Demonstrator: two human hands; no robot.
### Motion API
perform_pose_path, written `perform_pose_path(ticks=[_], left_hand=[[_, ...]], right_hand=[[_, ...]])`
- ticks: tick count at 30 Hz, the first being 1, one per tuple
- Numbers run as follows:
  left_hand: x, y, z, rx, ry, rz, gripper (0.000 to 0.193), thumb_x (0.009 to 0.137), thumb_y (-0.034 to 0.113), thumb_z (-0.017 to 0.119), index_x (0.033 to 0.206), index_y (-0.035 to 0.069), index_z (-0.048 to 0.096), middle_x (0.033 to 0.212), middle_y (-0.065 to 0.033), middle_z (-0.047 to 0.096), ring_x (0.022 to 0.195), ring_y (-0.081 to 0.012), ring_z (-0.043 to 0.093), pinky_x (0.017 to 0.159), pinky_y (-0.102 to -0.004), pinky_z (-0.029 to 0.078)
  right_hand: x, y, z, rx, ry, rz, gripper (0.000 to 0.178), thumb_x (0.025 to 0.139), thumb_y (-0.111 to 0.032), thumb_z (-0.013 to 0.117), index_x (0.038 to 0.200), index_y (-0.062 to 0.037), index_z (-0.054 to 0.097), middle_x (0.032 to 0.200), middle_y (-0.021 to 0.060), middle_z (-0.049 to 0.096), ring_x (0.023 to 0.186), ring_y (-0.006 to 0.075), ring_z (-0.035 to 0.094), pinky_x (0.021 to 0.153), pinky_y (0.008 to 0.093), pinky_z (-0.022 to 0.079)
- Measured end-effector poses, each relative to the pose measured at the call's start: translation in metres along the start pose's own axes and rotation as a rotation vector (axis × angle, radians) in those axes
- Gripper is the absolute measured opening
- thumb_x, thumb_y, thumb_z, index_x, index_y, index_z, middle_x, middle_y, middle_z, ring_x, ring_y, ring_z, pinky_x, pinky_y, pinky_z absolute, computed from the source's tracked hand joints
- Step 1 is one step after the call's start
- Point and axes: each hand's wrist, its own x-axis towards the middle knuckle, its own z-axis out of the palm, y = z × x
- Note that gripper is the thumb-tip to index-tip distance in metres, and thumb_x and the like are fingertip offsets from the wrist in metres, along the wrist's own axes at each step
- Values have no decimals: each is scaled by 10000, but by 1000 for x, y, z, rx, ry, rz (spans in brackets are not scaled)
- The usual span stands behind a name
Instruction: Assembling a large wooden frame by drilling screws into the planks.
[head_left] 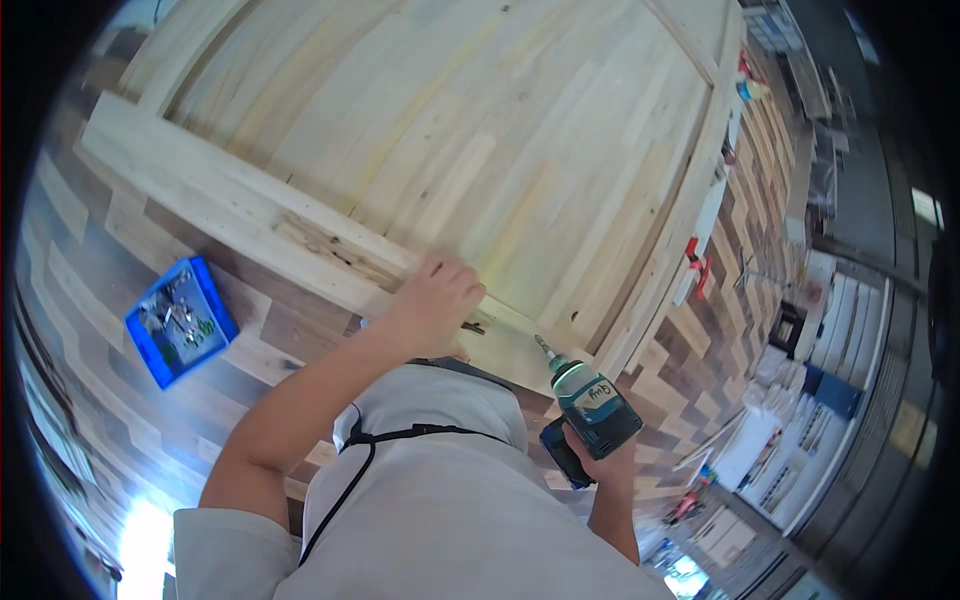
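A large pale wooden panel (480,150) with a raised frame lies in front of me, its near rail (240,200) close to my waist. My left hand (432,305) is on this rail with its fingers curled over the wood, slightly blurred. Just right of those fingers, a small dark mark or fitting (474,327) shows on the rail; its kind is unclear. Held at my right side is a dark blue-green cordless drill driver (600,415), gripped in my right hand (610,462). Its bit (545,346) points up and left toward the rail, apart from my left hand.
A blue open bin (222,290) with small metal hardware sits left, beyond the near rail. Red-handled clamps (697,268) lie along the panel's right side. Patterned wood planking (690,350) spreads around the panel. Shelving with stacked materials (800,440) stands at the right.
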Motion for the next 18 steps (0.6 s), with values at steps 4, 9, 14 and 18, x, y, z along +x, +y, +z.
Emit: perform_pose_path(ticks=[4, 9, 14, 18], left_hand=[[-57, 3, -7, -464, 188, -79, 297, 677, 194, 696, 912, 32, 613, 904, -144, 576, 836, -281, 554, 720, -353, 458], [-147, -27, 93, -1168, -182, -839, 300, 802, 177, 578, 1059, 22, 579, 1033, -144, 587, 907, -261, 581, 741, -350, 494], [-75, -11, 121, -2448, 364, -1001, 543, 851, 459, 462, 1247, 88, 482, 1220, -91, 535, 1140, -287, 485, 959, -430, 400], [-51, 9, 116, -2700, 499, -711, 586, 835, 524, 449, 1254, 116, 491, 1265, -76, 522, 1171, -292, 471, 988, -447, 374]], right_hand=[[-29, 16, 2, 219, 254, 125, 287, 636, -167, 744, 888, -64, 655, 830, 97, 668, 753, 250, 658, 690, 334, 502], [-56, 47, 4, 399, 221, 223, 371, 718, -7, 670, 1080, -34, 596, 984, 70, 642, 914, 174, 601, 804, 313, 471], [-70, 79, -8, 290, 220, 177, 317, 703, -85, 706, 1005, -46, 616, 950, 81, 644, 883, 214, 615, 774, 325, 474], [-73, 71, -16, 183, 284, 115, 288, 656, -160, 748, 906, -64, 643, 860, 96, 657, 792, 250, 640, 704, 341, 495]])
